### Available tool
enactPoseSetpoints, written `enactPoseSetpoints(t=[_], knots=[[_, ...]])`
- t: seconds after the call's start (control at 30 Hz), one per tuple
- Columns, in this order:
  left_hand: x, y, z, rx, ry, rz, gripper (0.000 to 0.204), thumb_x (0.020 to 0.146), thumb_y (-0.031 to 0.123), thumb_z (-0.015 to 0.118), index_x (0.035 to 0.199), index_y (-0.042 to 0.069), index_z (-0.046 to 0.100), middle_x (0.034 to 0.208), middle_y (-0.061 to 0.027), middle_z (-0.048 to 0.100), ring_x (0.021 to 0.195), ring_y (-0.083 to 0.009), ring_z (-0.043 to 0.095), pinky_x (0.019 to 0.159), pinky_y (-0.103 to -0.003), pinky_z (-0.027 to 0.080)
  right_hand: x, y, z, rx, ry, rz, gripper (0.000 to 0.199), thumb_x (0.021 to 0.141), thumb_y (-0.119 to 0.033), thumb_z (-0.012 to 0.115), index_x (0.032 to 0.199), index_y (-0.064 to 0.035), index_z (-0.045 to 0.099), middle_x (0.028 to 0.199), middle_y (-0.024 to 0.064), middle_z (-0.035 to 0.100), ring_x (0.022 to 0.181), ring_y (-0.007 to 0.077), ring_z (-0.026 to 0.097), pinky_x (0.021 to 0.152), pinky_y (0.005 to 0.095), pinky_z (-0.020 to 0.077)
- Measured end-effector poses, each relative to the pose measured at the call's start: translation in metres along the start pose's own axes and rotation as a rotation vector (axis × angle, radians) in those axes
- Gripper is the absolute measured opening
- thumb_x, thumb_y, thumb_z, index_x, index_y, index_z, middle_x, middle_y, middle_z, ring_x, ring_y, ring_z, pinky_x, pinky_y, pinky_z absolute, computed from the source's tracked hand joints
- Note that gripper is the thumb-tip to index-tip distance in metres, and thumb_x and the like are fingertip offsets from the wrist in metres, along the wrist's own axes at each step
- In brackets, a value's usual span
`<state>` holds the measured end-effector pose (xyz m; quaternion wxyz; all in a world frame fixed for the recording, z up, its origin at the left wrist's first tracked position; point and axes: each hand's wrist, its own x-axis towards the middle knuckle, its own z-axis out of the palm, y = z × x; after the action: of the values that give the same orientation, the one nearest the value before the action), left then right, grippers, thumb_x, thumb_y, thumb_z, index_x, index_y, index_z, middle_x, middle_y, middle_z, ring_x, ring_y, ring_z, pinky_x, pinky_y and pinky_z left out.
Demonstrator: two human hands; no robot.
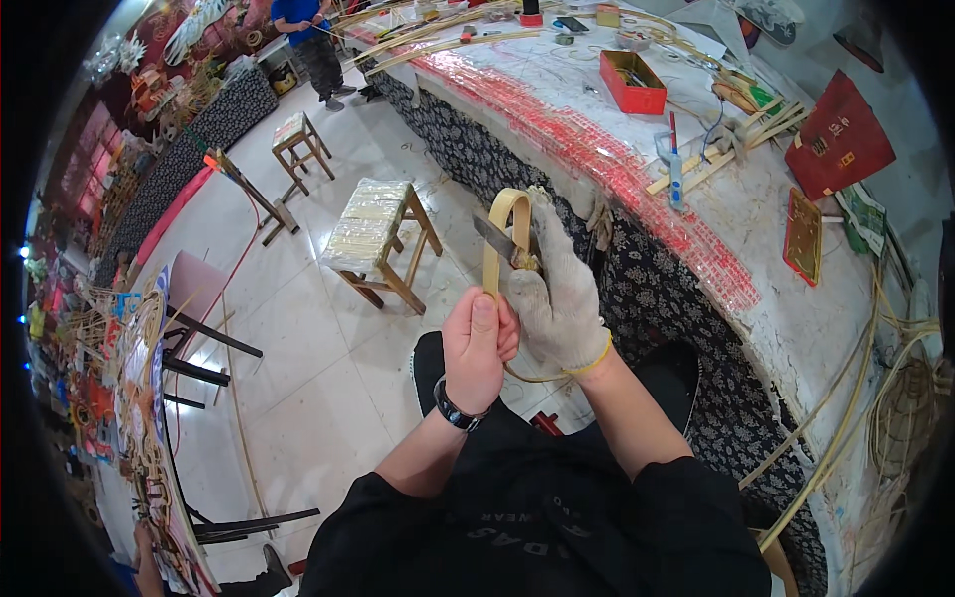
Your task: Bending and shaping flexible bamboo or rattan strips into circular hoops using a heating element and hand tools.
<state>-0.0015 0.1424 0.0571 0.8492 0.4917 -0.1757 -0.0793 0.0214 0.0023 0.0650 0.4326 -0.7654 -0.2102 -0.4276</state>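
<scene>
My left hand (pixel 477 340), bare and with a dark watch at the wrist, is closed round a pale bamboo strip (pixel 491 267), thumb on top. From there the strip rises, bends over in a narrow loop and comes down by my right hand (pixel 559 297). That hand wears an off-white knitted glove with a yellow cuff. It grips a knife (pixel 492 237), whose dark blade points left across the strip; the glove hides most of the handle. A thin end of strip curves below my right wrist.
To the right runs a long white worktable (pixel 796 328) bearing a red tin (pixel 633 84), a blue tool (pixel 676 179), a dark red folder (pixel 841 136) and bamboo strips. Wrapped stools (pixel 368 227) stand to the left. Another person (pixel 310 45) is at the far end.
</scene>
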Motion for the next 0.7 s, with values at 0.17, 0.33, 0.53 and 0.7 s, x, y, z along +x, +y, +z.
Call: enactPoseSetpoints(t=[0.17, 0.33, 0.53, 0.7], knots=[[-0.002, -0.002, -0.002, -0.003, -0.046, -0.036, 0.038, 0.108, 0.037, 0.043, 0.086, 0.006, 0.045, 0.066, 0.0024, 0.038, 0.054, -0.0048, 0.031, 0.047, -0.021, 0.025, 0.0, -0.007, -0.01, 0.057, -0.022, 0.115, 0.071, 0.092, -0.024, 0.065, 0.146, 0.0077, 0.033, 0.13, 0.0298, 0.056, 0.1, 0.0439, 0.066, 0.079, 0.042, 0.0561], [-0.004, -0.008, 0.001, -0.041, -0.112, -0.03, 0.038, 0.108, 0.037, 0.043, 0.086, 0.005, 0.045, 0.066, 0.0016, 0.038, 0.054, -0.005, 0.032, 0.046, -0.021, 0.025, -0.001, -0.014, -0.017, 0.071, -0.008, 0.22, 0.065, 0.089, -0.019, 0.067, 0.142, 0.0062, 0.04, 0.118, 0.0284, 0.061, 0.094, 0.042, 0.068, 0.074, 0.0415, 0.0559], [-0.007, -0.014, 0.002, -0.068, -0.096, -0.023, 0.038, 0.108, 0.036, 0.043, 0.086, 0.005, 0.045, 0.067, 0.0009, 0.038, 0.054, -0.0056, 0.032, 0.047, -0.021, 0.026, -0.006, -0.008, -0.014, 0.111, 0.014, 0.208, 0.056, 0.091, -0.014, 0.062, 0.14, 0.0052, 0.043, 0.115, 0.0256, 0.064, 0.095, 0.0376, 0.068, 0.078, 0.0379, 0.0551], [-0.007, -0.024, 0.004, -0.053, -0.062, -0.028, 0.037, 0.108, 0.034, 0.043, 0.086, 0.005, 0.044, 0.067, 0.0004, 0.04, 0.055, -0.0062, 0.032, 0.048, -0.022, 0.027, -0.008, -0.013, -0.015, 0.204, 0.021, 0.406, 0.047, 0.096, -0.012, 0.057, 0.138, 0.0059, 0.045, 0.113, 0.0192, 0.065, 0.098, 0.0259, 0.067, 0.087, 0.0319, 0.0516]])
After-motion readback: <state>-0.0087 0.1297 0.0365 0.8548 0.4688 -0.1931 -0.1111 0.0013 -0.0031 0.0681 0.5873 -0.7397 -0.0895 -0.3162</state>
